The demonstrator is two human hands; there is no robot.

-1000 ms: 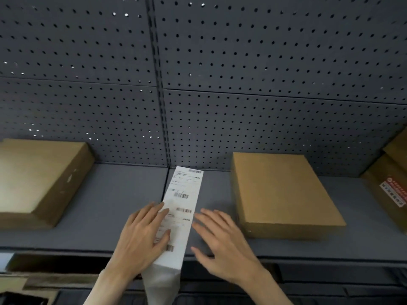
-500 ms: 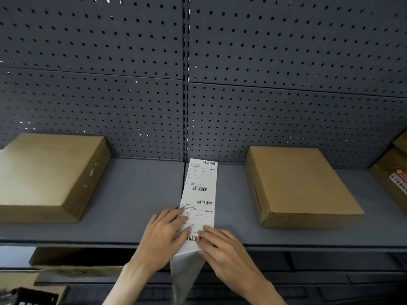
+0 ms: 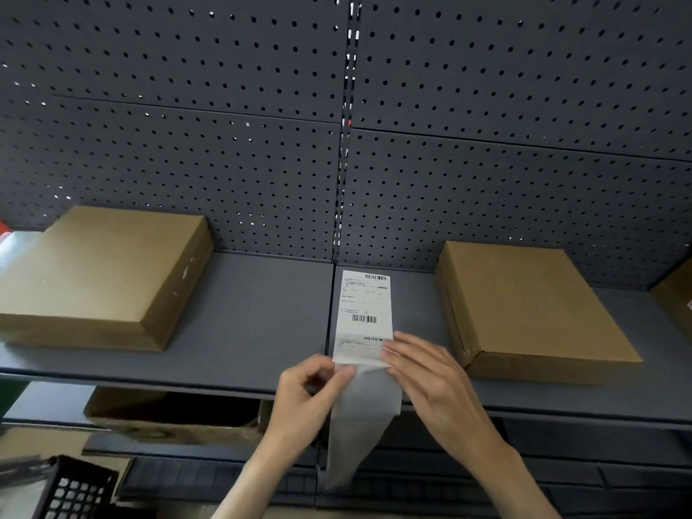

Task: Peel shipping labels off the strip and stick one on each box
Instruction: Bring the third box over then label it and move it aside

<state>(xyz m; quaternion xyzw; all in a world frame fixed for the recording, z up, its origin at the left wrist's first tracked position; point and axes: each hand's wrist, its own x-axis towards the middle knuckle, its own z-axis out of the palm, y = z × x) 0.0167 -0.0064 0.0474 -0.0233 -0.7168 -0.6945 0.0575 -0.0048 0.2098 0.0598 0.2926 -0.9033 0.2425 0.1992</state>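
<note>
A white strip of shipping labels (image 3: 365, 312) lies on the grey shelf (image 3: 254, 320) between two brown cardboard boxes. The left box (image 3: 101, 271) and the right box (image 3: 524, 305) both show plain tops. Bare grey backing (image 3: 361, 417) hangs off the shelf's front edge. My left hand (image 3: 310, 395) pinches the strip's left edge near the lowest label's bottom corner. My right hand (image 3: 430, 376) lies with straight fingers on the right edge of that label.
A dark pegboard wall (image 3: 486, 106) backs the shelf. A third box (image 3: 676, 297) shows at the far right. Below the shelf sit an open carton (image 3: 172, 410) and a black mesh basket (image 3: 75, 488) at lower left.
Both hands slid down the strip toward the shelf's front edge. My left hand went from lying flat on the labels to pinching the strip's edge. The view shifted left.
</note>
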